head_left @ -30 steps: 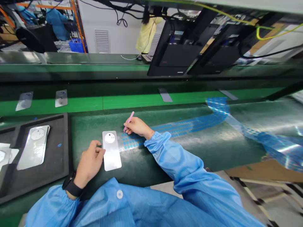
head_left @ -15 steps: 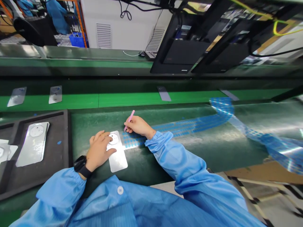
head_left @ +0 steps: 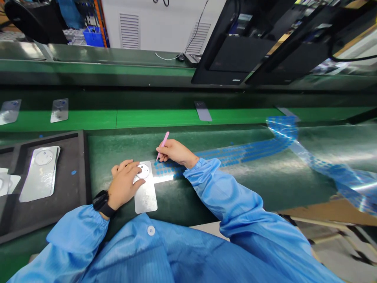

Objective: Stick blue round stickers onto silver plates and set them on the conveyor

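A silvery phone back plate [head_left: 145, 195] with a round camera hole lies on the dark green mat in front of me. My left hand [head_left: 125, 184] rests flat on its upper part, fingers stretched over the round hole, holding nothing. My right hand [head_left: 176, 152] pinches pink tweezers [head_left: 162, 144], whose tip points down at a clear strip of small blue round stickers [head_left: 235, 155] just right of the plate. Both arms wear blue sleeves; a black watch sits on my left wrist.
A black foam tray [head_left: 79, 173] at the left holds more silvery plates [head_left: 39, 173]. Behind the mat runs a green conveyor belt [head_left: 165, 117] carrying several plates [head_left: 59, 109]. Black monitors [head_left: 235, 51] hang above at the right. The sticker strip trails off to the right edge.
My left hand slid from the plate's left edge up onto its camera hole area and stays pressed there. The right hand with the tweezers has barely moved.
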The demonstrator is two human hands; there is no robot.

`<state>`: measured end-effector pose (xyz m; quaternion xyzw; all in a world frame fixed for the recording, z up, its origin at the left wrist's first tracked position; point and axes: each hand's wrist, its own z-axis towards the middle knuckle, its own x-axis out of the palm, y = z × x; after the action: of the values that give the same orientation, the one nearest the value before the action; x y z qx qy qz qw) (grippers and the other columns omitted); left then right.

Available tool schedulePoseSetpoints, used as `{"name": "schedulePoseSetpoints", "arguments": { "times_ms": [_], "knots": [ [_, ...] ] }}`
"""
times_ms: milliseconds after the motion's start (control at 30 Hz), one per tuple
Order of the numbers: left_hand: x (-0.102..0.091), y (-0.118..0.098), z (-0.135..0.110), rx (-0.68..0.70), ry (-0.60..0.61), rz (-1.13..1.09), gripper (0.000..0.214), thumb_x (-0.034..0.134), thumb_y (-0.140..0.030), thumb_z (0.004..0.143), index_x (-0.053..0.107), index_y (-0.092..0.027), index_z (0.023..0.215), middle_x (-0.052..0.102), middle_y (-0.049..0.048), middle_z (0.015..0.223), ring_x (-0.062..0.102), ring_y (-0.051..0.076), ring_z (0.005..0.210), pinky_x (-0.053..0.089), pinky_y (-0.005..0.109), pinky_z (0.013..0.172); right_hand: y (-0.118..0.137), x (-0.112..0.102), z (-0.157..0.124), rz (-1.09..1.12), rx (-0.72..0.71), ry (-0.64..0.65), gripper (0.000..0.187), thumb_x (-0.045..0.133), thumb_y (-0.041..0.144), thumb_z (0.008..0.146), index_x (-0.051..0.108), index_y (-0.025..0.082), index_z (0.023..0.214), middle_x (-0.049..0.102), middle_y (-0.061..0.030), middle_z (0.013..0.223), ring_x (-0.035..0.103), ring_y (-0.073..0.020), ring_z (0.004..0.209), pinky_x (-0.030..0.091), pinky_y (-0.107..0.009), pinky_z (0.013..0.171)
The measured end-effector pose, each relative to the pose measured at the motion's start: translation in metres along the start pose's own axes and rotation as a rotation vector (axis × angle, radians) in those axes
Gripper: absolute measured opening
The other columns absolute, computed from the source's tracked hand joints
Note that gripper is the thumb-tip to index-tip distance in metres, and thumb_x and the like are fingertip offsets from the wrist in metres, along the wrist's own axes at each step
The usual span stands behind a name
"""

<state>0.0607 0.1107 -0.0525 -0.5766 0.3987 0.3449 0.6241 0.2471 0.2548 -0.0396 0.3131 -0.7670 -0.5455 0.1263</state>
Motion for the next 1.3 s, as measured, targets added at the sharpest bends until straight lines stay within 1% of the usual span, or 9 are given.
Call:
{"name": "schedulePoseSetpoints", "arguments": {
  "times_ms": [67, 133, 267, 367, 633, 867, 1300],
  "knots": [
    [0.0, 0.0, 0.0, 0.003, -0.001, -0.006, 0.018, 0.065, -0.03, 0.079, 0.064, -0.023, 0.095, 0.066, 0.0091, 0.123, 0.046, 0.035, 0.125, 0.033, 0.052, 0.094, 0.002, 0.003, -0.005, 0.056, -0.018, 0.005, 0.029, 0.058, 0.015, 0.088, 0.059, 0.011, 0.06, 0.062, -0.0011, 0.049, 0.058, -0.0066, 0.043, 0.047, -0.013, 0.044],
    [-0.001, 0.0, 0.0, -0.002, 0.006, -0.007, 0.019, 0.066, -0.03, 0.078, 0.064, -0.023, 0.096, 0.066, 0.009, 0.123, 0.046, 0.035, 0.125, 0.033, 0.052, 0.094, 0.004, 0.012, -0.01, 0.077, -0.04, 0.016, 0.028, 0.057, 0.016, 0.089, 0.059, 0.011, 0.061, 0.062, -0.0006, 0.049, 0.058, -0.0069, 0.043, 0.047, -0.013, 0.044],
    [-0.002, -0.002, 0.0, -0.008, 0.02, 0.003, 0.019, 0.066, -0.031, 0.079, 0.064, -0.023, 0.096, 0.066, 0.0082, 0.125, 0.046, 0.036, 0.126, 0.033, 0.054, 0.095, 0.005, 0.036, -0.014, 0.007, -0.051, 0.043, 0.027, 0.056, 0.014, 0.089, 0.059, 0.011, 0.063, 0.063, -0.0009, 0.052, 0.059, -0.0073, 0.044, 0.047, -0.013, 0.043],
    [-0.002, -0.003, 0.0, -0.002, 0.024, 0.012, 0.017, 0.066, -0.03, 0.08, 0.065, -0.023, 0.094, 0.065, 0.0077, 0.126, 0.046, 0.036, 0.126, 0.034, 0.054, 0.094, 0.002, 0.045, -0.01, -0.04, -0.03, 0.033, 0.028, 0.056, 0.012, 0.089, 0.059, 0.012, 0.062, 0.063, -0.0011, 0.052, 0.059, -0.0079, 0.044, 0.047, -0.014, 0.041],
    [-0.001, -0.003, -0.002, 0.01, 0.016, 0.014, 0.013, 0.065, -0.03, 0.08, 0.066, -0.023, 0.092, 0.065, 0.009, 0.126, 0.047, 0.036, 0.125, 0.033, 0.054, 0.094, -0.002, 0.04, -0.004, -0.029, 0.005, 0.049, 0.029, 0.054, 0.012, 0.091, 0.058, 0.012, 0.062, 0.063, -0.0019, 0.052, 0.061, -0.0094, 0.044, 0.049, -0.015, 0.041],
    [-0.001, -0.002, -0.002, 0.03, 0.01, 0.019, 0.013, 0.064, -0.03, 0.081, 0.066, -0.024, 0.092, 0.065, 0.0094, 0.125, 0.047, 0.036, 0.125, 0.033, 0.053, 0.093, 0.002, 0.042, -0.006, -0.061, 0.018, 0.02, 0.027, 0.056, 0.013, 0.09, 0.059, 0.012, 0.062, 0.064, -0.0026, 0.054, 0.061, -0.0095, 0.044, 0.05, -0.015, 0.041],
    [-0.001, -0.003, -0.003, 0.037, -0.01, 0.042, 0.011, 0.064, -0.03, 0.081, 0.066, -0.023, 0.09, 0.066, 0.0096, 0.124, 0.048, 0.035, 0.124, 0.033, 0.052, 0.091, -0.001, 0.043, -0.006, -0.116, 0.002, 0.01, 0.021, 0.057, 0.014, 0.089, 0.058, 0.013, 0.068, 0.067, -0.003, 0.059, 0.063, -0.0105, 0.046, 0.051, -0.017, 0.043]
  ]
}}
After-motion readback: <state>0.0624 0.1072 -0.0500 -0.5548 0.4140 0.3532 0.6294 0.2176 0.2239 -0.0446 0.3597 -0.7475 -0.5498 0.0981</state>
